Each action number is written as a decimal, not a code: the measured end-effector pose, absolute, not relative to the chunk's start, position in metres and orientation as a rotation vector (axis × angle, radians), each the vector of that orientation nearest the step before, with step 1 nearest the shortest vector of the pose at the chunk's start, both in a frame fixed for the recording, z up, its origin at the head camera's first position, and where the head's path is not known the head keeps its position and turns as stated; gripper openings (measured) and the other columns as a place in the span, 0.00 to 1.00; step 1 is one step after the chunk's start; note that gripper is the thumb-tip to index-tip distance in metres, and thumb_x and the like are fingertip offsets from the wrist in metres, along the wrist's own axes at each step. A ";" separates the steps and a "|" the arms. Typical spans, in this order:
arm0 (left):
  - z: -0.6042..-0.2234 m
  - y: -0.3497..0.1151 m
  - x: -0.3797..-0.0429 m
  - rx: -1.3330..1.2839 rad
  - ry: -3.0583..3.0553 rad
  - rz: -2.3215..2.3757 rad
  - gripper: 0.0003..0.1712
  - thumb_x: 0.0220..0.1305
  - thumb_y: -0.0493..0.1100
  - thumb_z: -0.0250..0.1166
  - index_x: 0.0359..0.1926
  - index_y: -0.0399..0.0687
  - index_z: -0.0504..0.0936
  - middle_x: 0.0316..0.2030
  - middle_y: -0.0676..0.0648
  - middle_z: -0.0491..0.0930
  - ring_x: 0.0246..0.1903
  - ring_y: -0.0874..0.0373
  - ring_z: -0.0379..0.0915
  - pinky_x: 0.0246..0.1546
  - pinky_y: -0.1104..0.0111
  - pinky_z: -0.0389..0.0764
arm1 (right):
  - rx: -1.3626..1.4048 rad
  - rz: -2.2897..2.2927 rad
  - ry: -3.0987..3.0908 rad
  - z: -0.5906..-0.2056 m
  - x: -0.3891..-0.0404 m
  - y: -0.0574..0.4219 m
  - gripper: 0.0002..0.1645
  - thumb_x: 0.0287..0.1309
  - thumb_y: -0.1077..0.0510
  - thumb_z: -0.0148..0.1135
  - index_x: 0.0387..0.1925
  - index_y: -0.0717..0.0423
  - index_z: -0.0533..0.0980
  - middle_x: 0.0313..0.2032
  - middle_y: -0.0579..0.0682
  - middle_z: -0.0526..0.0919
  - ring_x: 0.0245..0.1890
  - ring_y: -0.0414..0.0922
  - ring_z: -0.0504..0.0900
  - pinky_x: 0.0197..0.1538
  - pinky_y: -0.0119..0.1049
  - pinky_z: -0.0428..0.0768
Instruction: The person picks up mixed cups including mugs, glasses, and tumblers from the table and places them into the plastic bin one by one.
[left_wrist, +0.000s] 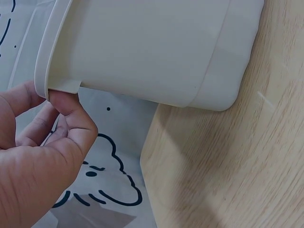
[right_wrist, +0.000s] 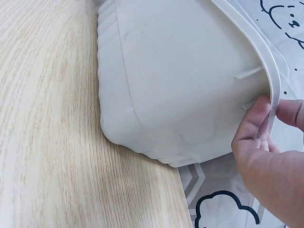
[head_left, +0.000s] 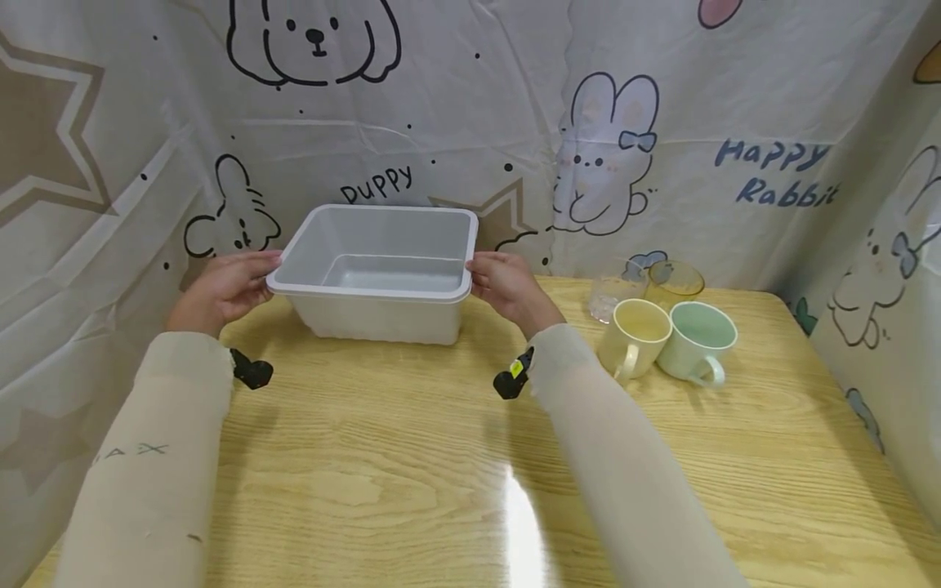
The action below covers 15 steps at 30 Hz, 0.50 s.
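A pale grey plastic basin [head_left: 375, 318], rectangular and with nothing inside, stands at the back left of the wooden table. My left hand [head_left: 224, 287] pinches its rim at the left end; in the left wrist view the left hand [left_wrist: 42, 142] has a curled finger under the lip. At the opposite end my right hand [head_left: 510, 286] pinches the rim too. The right wrist view shows that hand [right_wrist: 266, 147] with thumb and fingers on either side of the lip, by the basin's outer wall [right_wrist: 185, 71].
Right of the basin stand a yellow mug [head_left: 636, 331] and a mint green mug [head_left: 702, 339], handles toward me. Behind them are a clear glass [head_left: 606, 300] and an amber glass [head_left: 680, 282]. A printed curtain [head_left: 441, 106] hangs along the back and sides of the table [head_left: 382, 457].
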<state>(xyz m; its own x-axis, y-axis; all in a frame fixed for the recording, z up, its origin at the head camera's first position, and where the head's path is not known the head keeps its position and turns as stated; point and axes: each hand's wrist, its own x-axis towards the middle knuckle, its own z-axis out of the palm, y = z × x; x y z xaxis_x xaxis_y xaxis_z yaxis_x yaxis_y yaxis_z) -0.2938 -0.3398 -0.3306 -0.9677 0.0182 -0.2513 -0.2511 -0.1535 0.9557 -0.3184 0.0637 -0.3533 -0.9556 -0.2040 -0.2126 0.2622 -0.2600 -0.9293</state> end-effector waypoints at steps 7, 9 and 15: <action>-0.332 -0.336 -0.295 -0.230 1.893 2.242 0.07 0.73 0.38 0.63 0.41 0.51 0.87 0.40 0.53 0.83 0.38 0.62 0.76 0.35 0.72 0.78 | 0.061 -2.282 1.702 -0.355 -0.318 0.069 0.24 0.72 0.66 0.56 0.66 0.70 0.70 0.50 0.56 0.81 0.45 0.45 0.80 0.46 0.33 0.81; -0.333 -0.335 -0.295 -0.235 1.895 2.242 0.07 0.73 0.38 0.63 0.41 0.51 0.88 0.40 0.53 0.84 0.38 0.62 0.76 0.35 0.72 0.78 | 0.048 -2.278 1.703 -0.356 -0.318 0.071 0.24 0.72 0.66 0.56 0.67 0.69 0.70 0.51 0.56 0.80 0.45 0.45 0.80 0.46 0.33 0.81; -0.334 -0.331 -0.295 -0.231 1.894 2.243 0.07 0.73 0.38 0.63 0.46 0.50 0.86 0.42 0.53 0.84 0.39 0.62 0.76 0.35 0.71 0.78 | 0.008 -2.285 1.708 -0.355 -0.315 0.077 0.25 0.72 0.66 0.55 0.68 0.70 0.68 0.52 0.57 0.79 0.45 0.45 0.79 0.45 0.32 0.80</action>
<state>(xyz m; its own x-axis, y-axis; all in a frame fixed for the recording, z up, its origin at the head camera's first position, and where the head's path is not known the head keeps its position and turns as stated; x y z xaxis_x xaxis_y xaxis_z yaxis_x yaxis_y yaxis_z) -0.2955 -0.3314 -0.3340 -0.9685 0.0494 -0.2441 -0.2489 -0.1614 0.9550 -0.3152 0.0771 -0.3555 -0.9586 -0.2249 -0.1745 0.2311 -0.2569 -0.9384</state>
